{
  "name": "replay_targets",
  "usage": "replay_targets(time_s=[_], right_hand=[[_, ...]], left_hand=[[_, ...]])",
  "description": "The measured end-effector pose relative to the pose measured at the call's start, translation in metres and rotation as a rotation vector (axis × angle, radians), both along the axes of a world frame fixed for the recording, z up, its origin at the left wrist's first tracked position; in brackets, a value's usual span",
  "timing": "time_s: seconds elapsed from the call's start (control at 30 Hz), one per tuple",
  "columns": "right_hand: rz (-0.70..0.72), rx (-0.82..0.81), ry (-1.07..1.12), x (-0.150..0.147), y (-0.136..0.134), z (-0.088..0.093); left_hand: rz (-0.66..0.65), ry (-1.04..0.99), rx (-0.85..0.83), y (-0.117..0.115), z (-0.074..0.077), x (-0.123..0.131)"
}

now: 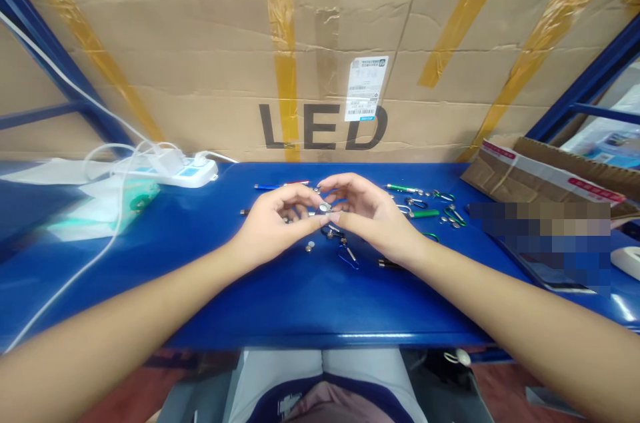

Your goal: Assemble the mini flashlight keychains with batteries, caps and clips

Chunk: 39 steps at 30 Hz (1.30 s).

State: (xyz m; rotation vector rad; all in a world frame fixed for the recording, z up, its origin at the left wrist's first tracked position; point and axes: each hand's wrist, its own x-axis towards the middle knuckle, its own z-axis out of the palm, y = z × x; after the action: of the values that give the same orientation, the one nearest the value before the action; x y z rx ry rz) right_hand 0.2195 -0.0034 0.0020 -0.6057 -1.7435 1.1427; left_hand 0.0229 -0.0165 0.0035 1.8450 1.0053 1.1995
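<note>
though half-open, l. hand [278, 222] & r. hand [376, 218] in fingertip pinch on sm. silvery pc. [325, 208]

I'm seeing both bare arms [165, 296] slanting inward, the left hand [270, 220] and right hand [380, 220] facing each other, fingers [345, 182] bending, thumb tips [326, 218] sitting close together.

2 hands [274, 222] pinch a small round piece [325, 208] (pale grey) above a blue table [310, 303].
</note>
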Motion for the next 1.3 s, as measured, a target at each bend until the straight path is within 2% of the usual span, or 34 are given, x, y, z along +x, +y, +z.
replay_targets(time_s=[0.07, 0.17, 0.3, 0.4, 0.9, 1.13, 1.3], right_hand=[[-0.093, 0.025, -0.017, 0.000, 0.002, -0.002], [-0.210, 0.201, -0.209, -0.001, 0.003, -0.005], [-0.146, 0.497, -0.576, -0.003, -0.005, -0.007], [-0.095, 0.567, -0.736, -0.004, -0.012, -0.009], [-0.035, 0.553, -0.861, -0.009, -0.014, -0.012], [-0.039, 0.568, -0.855, -0.008, -0.015, -0.013], [-0.052, 0.536, -0.861, -0.005, -0.013, -0.008]], left_hand=[[0.012, -0.016, 0.001, 0.000, 0.001, 0.001], [0.061, -0.074, 0.000, 0.001, 0.003, 0.001], [0.134, -0.106, 0.000, 0.005, 0.003, -0.001], [0.146, -0.107, -0.006, 0.007, 0.003, -0.002], [0.109, -0.076, -0.011, 0.007, 0.001, -0.002], [0.055, -0.053, 0.049, 0.004, 0.002, 0.001], [0.066, -0.056, 0.052, 0.004, 0.002, -0.001]])
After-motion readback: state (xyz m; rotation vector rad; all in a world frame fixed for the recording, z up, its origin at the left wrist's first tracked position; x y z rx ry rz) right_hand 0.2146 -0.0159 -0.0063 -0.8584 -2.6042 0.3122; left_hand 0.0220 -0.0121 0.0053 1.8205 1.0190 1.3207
